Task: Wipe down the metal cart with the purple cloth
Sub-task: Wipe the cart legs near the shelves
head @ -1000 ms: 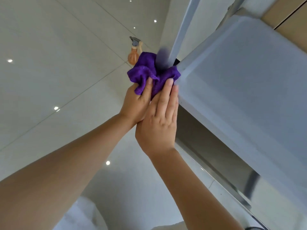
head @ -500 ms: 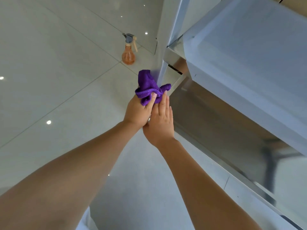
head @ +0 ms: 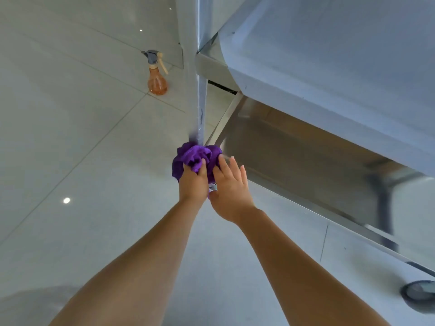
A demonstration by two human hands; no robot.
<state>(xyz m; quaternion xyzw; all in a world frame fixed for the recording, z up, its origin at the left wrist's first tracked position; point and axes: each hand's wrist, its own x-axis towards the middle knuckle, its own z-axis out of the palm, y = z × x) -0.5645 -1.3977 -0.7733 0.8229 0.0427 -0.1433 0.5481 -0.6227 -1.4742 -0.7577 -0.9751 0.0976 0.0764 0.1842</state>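
Purple cloth [head: 196,156] bunched round the metal cart [head: 329,74]'s corner post, low by the bottom shelf; left hand [head: 191,182] grips it, right hand [head: 229,191] presses alongside, fingers straight; shelves, I judge, remain to wipe.

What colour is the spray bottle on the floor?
The spray bottle is see-through orange with a grey top, seen in the head view.
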